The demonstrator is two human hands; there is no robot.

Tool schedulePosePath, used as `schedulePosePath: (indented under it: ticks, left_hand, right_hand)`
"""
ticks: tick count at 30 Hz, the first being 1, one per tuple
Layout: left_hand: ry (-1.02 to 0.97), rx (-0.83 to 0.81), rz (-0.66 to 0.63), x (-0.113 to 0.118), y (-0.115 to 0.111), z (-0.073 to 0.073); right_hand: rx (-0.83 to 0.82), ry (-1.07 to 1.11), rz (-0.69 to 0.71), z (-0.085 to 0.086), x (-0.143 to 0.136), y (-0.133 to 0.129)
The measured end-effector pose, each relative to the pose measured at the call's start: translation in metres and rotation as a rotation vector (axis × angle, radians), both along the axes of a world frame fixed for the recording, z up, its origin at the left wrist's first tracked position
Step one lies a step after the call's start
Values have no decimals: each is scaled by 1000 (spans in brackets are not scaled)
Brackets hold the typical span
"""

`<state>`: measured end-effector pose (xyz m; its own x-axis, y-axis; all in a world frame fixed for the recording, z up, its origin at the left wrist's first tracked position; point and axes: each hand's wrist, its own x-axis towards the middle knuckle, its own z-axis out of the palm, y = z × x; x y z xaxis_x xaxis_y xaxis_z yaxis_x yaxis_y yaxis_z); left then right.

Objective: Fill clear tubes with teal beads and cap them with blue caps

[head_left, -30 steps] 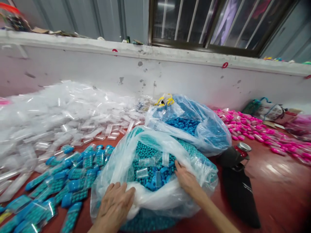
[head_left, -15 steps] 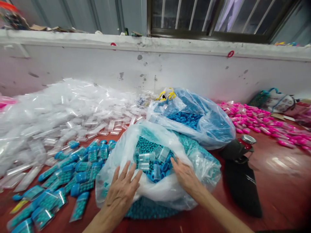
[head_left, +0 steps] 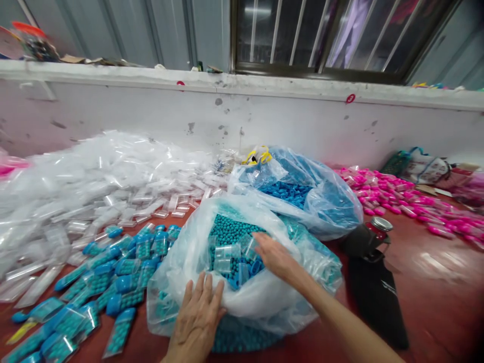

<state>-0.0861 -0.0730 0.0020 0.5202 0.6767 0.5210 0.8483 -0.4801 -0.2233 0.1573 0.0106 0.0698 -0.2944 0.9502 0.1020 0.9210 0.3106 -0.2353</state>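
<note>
A translucent bag (head_left: 181, 252) of teal beads (head_left: 231, 228) stands at the centre, its mouth open. Clear containers (head_left: 227, 252) and blue caps (head_left: 257, 265) lie on the beads inside. My left hand (head_left: 200, 315) rests on the near left rim, fingers spread, holding nothing. Over the right side of the mouth reaches my right hand (head_left: 274, 254), its fingers stretched out beside the clear containers, with nothing seen in it. Filled containers with blue caps (head_left: 126, 282) are heaped left of the bag.
Behind is a bag of blue caps (head_left: 335, 206). A pile of clear empty containers (head_left: 113, 171) spreads at the left, pink pieces (head_left: 401, 194) at the right. A red jar (head_left: 379, 228) and a black item (head_left: 378, 302) are right of the bags.
My right hand has moved left and up over the bag's mouth. My left hand has shifted right and down along the rim. The view has tilted slightly upward.
</note>
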Motion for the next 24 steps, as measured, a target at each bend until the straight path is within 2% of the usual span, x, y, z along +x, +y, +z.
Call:
schedulePosePath:
  ticks: [2,4,6,9,11,13,15,17,21,24]
  left_hand:
    - [31,6,-12,-9,2,-10]
    - [27,14,-22,-9,2,-10]
    - [-24,19,-36,-1,1,-2]
    - [-154,-34,-56,22,1,23]
    - [-211,-223,-21,38,6,42]
    - [-256,-495,62,49,17,57]
    - [-289,-685,149,56,30,65]
    - [-271,-770,207,58,40,67]
    - [-228,-875,197,53,47,65]
    - [-392,-920,124,47,51,66]
  right_hand:
    - [-56,8,-154,-6,12,20]
    - [-78,3,-186,-7,17,31]
    - [-68,-19,-126,-3,12,29]
    - [-46,-76,-62,10,-10,10]
    - [-90,-105,-57,14,-28,-6]
    - [-164,-122,-31,11,-42,-20]
    - [-199,-136,-4,2,-52,-27]
    - [-210,-134,17,-8,-56,-29]
    - [-275,66,12,-19,-45,-14]
    - [-281,426,-119,-17,-34,-1]
